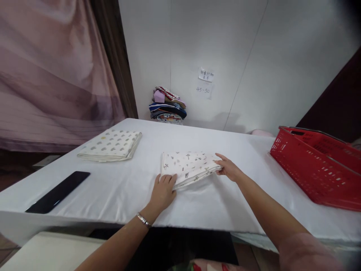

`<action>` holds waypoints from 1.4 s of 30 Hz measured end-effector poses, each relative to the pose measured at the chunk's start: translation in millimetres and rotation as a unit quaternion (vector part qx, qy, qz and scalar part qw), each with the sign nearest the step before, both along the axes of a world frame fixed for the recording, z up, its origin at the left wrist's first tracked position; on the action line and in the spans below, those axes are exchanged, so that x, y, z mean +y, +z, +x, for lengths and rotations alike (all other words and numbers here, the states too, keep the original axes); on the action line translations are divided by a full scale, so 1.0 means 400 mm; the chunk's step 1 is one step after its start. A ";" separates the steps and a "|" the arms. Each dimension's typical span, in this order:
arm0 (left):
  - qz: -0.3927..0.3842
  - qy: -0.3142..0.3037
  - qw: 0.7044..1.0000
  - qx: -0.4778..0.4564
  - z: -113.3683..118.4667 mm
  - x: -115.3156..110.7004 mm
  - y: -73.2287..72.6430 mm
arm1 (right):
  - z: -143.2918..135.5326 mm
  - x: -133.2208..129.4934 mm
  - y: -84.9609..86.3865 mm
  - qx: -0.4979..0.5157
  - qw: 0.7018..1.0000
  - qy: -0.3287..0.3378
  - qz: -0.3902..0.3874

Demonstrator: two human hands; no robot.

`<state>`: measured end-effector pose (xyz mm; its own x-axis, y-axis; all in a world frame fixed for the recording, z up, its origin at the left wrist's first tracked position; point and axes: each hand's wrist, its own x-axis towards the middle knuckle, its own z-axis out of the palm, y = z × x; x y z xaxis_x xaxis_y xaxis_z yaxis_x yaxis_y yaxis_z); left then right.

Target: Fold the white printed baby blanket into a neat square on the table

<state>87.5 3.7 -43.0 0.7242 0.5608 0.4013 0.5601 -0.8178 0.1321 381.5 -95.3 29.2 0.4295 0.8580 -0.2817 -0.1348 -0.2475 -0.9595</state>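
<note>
A folded white cloth [188,165] with small grey and brown prints lies in the middle of the white table, its right end lifted a little. My left hand [163,191] closes on the cloth's front left corner, with the thumb under the edge. At the right end, my right hand [228,168] pinches the layers between thumb and fingers. Another folded cloth [113,145], white with grey shapes and one yellow spot, rests farther left, apart from both hands.
A red plastic basket [318,169] stands on the right of the white table [124,192]. A flat black slab [59,192] lies near the left front edge. Behind the table is a pile of folded clothes [167,105]. Handwritten papers [205,75] hang on the wall; a pink curtain [56,75] hangs left.
</note>
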 end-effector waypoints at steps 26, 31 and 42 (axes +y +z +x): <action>0.008 -0.020 1.000 -0.010 -0.052 0.046 0.007 | -0.024 -0.094 -0.120 -0.141 0.981 0.112 0.069; 0.001 -0.026 1.000 -0.008 -0.054 0.052 0.010 | -0.038 -0.077 -0.155 -0.284 0.957 0.054 0.030; -0.075 -0.008 0.990 -0.118 -0.078 0.104 0.090 | -0.009 -0.031 -0.130 -0.401 0.887 -0.025 0.226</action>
<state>56.3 45.2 -6.8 0.6299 0.6154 0.4738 0.4860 -0.7881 0.3776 377.8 -107.9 -22.9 0.3766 0.7796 0.5004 0.6366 0.1747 -0.7511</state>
